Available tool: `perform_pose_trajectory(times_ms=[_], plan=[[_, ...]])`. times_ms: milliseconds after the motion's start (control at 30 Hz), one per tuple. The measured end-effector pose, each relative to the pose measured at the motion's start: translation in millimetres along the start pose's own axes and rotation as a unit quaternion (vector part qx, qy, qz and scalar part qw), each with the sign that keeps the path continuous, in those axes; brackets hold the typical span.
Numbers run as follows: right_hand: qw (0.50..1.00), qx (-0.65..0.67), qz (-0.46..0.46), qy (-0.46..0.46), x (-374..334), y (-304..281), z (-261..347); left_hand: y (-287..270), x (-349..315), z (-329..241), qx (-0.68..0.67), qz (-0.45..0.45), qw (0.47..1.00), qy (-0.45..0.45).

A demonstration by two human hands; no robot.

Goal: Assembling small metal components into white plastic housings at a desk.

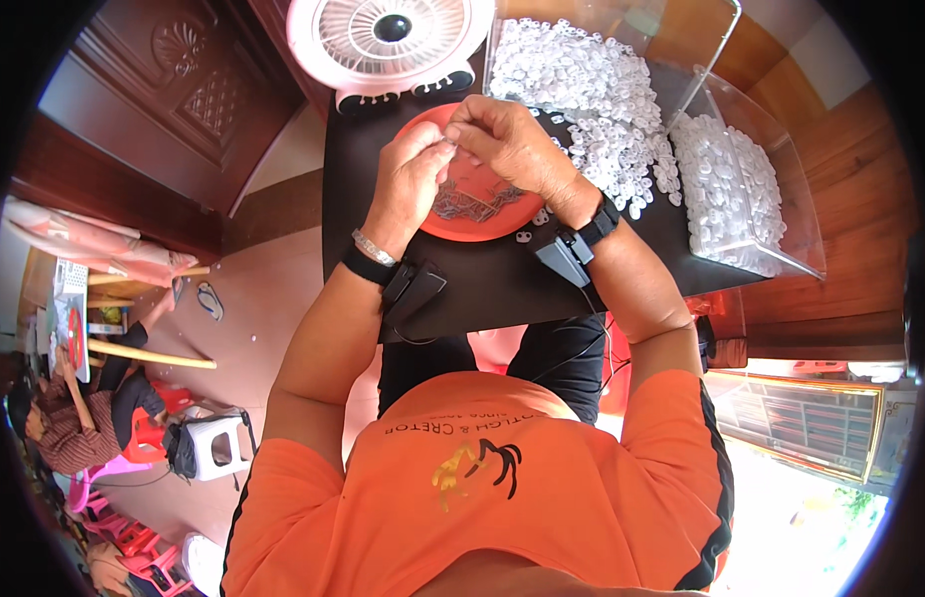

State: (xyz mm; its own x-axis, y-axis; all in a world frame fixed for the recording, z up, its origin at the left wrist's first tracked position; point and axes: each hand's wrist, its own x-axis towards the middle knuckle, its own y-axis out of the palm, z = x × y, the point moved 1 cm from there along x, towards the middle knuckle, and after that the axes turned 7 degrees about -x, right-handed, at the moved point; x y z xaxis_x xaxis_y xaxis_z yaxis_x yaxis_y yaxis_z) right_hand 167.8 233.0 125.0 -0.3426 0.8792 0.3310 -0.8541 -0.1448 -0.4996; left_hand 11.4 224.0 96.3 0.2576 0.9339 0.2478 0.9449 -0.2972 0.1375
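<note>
Above a round orange-red plate (527,214), my left hand (412,179) and my right hand (507,144) meet with their fingertips pinched together. Whatever sits between the fingers is too small and too hidden to name. On the plate lies a pile of small grey metal pieces (472,207), thin and pin-like. To the right of my right hand spreads a heap of small white plastic pieces with holes (621,154). Some of these lie loose near the plate's rim.
A pink-and-white fan (391,30) stands at the table's far left. Clear-walled bins hold more white pieces (572,65) at the back and on the right (726,184). The dark table (462,289) ends before my lap. Another person (74,413) sits at far left, beside stools.
</note>
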Motion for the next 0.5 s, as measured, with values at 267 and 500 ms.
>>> perform_pose_trajectory(times_ms=[267,500], plan=[[0.94,-0.298,-0.163,0.032,9,-84,-40,-7,3,-2,-0.018,-0.032,0.998,-0.045],[0.893,-0.431,0.024,0.126,0,-110,-74,-8,4,-6,-0.042,-0.02,0.997,-0.057]])
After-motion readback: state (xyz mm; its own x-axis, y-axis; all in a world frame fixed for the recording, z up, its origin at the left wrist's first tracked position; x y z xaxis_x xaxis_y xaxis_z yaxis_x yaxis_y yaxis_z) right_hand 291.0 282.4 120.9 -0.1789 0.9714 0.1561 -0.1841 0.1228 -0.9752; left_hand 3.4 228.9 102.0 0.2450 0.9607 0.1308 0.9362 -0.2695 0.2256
